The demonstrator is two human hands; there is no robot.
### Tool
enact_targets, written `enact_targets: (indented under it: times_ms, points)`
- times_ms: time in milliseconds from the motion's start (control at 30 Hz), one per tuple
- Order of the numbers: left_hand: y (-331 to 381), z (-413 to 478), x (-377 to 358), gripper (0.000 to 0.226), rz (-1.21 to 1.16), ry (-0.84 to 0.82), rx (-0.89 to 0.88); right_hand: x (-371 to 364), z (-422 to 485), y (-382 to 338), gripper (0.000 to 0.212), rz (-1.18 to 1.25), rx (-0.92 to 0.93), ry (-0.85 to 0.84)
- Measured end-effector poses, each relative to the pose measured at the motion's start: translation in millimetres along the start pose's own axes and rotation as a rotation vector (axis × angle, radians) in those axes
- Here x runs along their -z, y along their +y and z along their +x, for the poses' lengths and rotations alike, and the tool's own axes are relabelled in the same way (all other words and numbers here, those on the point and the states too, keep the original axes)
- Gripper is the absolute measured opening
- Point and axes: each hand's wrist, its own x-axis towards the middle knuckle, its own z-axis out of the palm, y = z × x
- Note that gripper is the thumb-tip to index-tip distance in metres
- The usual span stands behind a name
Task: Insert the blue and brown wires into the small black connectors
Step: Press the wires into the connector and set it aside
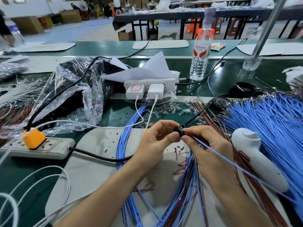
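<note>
Just above the grey mat at the near edge of the green desk, the two hands meet fingertip to fingertip. The left hand has thumb and curled fingers clamped on a small black connector, a short dark barrel turned toward the other hand. The right hand pinches a single blue wire right at the connector's mouth. The wire's long axis runs diagonally: its tip points up and left into the connector, and its length trails down and right across the right wrist toward the lower right corner. Whether the tip is seated inside cannot be told, as the fingers hide it. A thin black cable leaves the connector upward and to the right. Under the hands lies a mixed bundle of blue and brown wires; a broad fan of blue wires spreads at the right, with brown wires beside it. A white handheld tool rests near the right hand, a power strip with an orange plug at the left, and a water bottle stands farther back.
</note>
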Motion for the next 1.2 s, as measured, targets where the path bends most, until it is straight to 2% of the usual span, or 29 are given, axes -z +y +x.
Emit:
enact_targets:
  times_ms: [133,267,400,700,867,1200]
  points:
    - [1,1,0,0.022,-0.217,-0.055,0.156,1,1,-2,0.021,0.137,-0.067,-0.012]
    - [3,2,1,0.021,-0.352,-0.060,0.231,2,2,-4,0.022,0.117,-0.042,-0.018]
    - [4,2,1,0.020,-0.371,-0.074,0.230,1,3,-3,0.020,0.070,-0.055,0.022]
    - [7,1,2,0.017,-0.415,-0.099,0.300,5,6,-3,0.022,0.008,0.054,-0.145]
    - [10,0,2,0.018,-0.464,-0.142,0.359,7,6,-8,0.010,-0.083,0.142,-0.201]
    - [12,-2,-3,0.021,-0.562,-0.135,0.430,4,6,-7,0.009,-0.063,0.125,-0.243]
